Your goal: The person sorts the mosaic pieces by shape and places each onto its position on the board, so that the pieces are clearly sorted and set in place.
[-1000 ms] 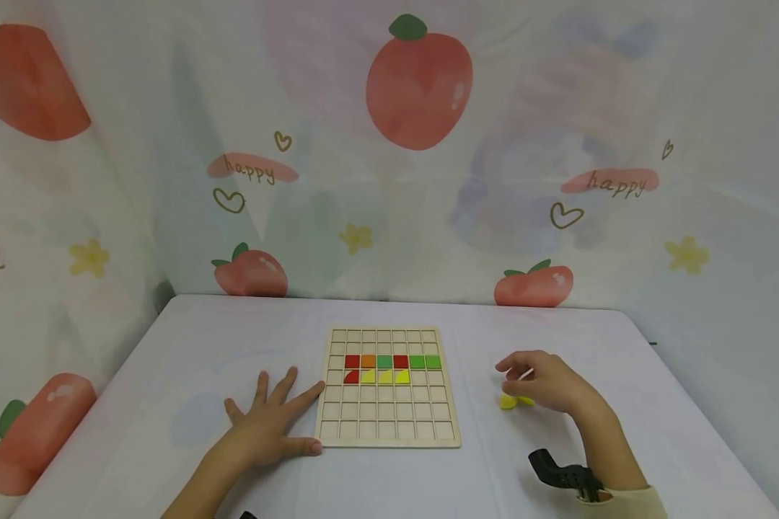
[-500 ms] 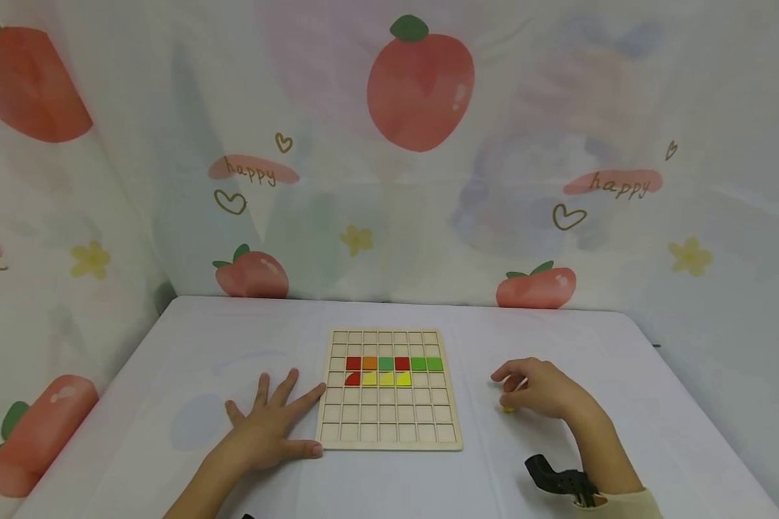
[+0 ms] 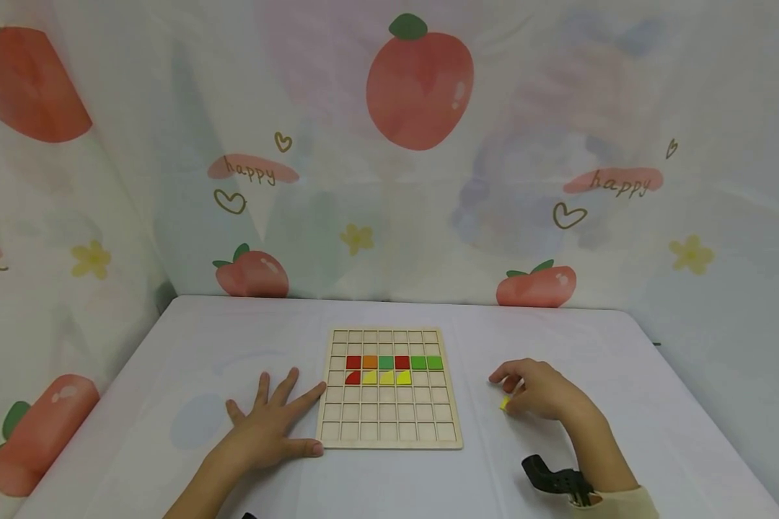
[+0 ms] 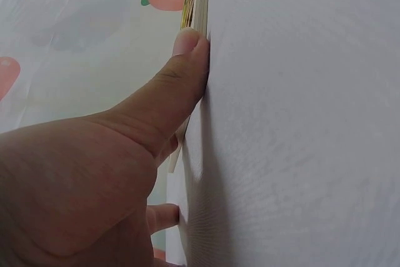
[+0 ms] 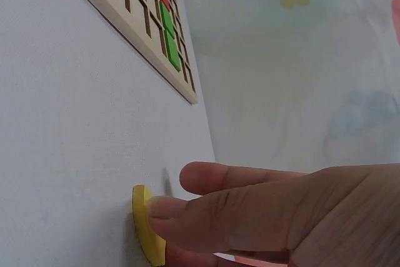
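Observation:
My left hand (image 3: pixel 269 422) lies spread on the table at the left side of a wooden grid board (image 3: pixel 454 422), its index fingertip and thumb touching the board's edge. In the left wrist view the thumb (image 4: pixel 169 89) presses against that edge. Coloured tiles fill part of the board: a row with a red tile (image 3: pixel 353 362) and a green tile (image 3: pixel 434 362), and below it a yellow tile (image 3: pixel 403 378). Right of the board, my right hand (image 3: pixel 539 389) pinches a yellow curved-edged tile (image 5: pixel 145 226) between thumb and finger, low over the table.
A white cloth covers the table (image 3: pixel 389 483). A printed fabric backdrop (image 3: pixel 389 216) rises behind it and along the left side. A black wrist mount (image 3: pixel 555 479) sits on the right forearm, close above the table.
My right hand has lowered slightly and moved a little left, its fingers closing on a yellow tile. Two yellow pieces showed under it earlier; one shows now. The left hand stays put.

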The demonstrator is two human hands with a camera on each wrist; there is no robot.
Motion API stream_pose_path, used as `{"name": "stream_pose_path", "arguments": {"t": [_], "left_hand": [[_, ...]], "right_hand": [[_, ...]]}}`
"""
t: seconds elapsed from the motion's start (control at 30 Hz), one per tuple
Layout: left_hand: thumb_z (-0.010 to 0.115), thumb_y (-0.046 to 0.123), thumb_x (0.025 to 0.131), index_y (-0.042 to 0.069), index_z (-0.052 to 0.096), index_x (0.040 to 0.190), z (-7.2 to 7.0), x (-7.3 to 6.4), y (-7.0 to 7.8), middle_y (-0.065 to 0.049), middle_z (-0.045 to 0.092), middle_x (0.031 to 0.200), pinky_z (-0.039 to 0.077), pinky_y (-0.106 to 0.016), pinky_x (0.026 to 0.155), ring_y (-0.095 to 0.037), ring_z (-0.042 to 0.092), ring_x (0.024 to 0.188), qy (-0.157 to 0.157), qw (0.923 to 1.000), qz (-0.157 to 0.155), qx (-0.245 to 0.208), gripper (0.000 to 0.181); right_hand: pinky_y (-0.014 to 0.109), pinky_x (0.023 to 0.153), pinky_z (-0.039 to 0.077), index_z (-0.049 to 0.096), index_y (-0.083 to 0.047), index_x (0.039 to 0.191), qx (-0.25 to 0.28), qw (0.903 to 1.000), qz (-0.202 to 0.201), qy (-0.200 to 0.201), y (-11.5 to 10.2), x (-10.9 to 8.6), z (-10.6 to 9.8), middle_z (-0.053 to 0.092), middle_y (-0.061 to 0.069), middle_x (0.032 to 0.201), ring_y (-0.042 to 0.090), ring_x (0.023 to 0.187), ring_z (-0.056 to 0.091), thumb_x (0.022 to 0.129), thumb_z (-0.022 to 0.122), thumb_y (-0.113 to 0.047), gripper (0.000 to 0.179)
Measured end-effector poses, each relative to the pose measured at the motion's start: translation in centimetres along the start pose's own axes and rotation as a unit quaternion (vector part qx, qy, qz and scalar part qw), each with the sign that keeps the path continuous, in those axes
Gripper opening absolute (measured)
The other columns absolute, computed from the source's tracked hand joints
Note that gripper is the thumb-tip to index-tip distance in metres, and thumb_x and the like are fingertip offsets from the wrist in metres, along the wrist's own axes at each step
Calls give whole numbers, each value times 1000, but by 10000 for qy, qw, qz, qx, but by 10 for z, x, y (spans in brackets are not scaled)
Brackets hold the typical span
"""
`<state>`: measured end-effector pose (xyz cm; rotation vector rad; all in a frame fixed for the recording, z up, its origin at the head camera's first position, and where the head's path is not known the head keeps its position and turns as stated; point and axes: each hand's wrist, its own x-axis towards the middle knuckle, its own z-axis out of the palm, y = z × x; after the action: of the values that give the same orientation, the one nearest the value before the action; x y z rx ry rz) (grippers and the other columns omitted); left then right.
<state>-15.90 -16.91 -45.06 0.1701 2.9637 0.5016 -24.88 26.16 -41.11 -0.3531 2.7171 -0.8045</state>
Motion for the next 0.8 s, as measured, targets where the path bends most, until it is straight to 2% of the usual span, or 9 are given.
{"name": "stream_pose_path", "arguments": {"t": [0.57, 0.8], "left_hand": [[71, 76, 64, 44, 40, 150, 1, 1, -1, -14, 19, 166, -2, -92, 88, -59, -1, 146, -12, 10000, -1, -15, 98], [70, 76, 64, 44, 38, 151, 0, 0, 0, -15, 20, 165, 1, -93, 86, -61, 3, 145, 35, 9999, 72, 130, 98]], "right_hand": [[34, 65, 47, 71, -12, 103, -265, 9996, 74, 103, -3, 4, 8, 59, 6, 93, 21, 81, 53, 73, 79, 2, 34], [33, 65, 43, 70, -14, 95, -431, 9989, -64, 192, -4, 3, 11, 57, 3, 83, 18, 78, 52, 73, 77, 1, 28]]}}
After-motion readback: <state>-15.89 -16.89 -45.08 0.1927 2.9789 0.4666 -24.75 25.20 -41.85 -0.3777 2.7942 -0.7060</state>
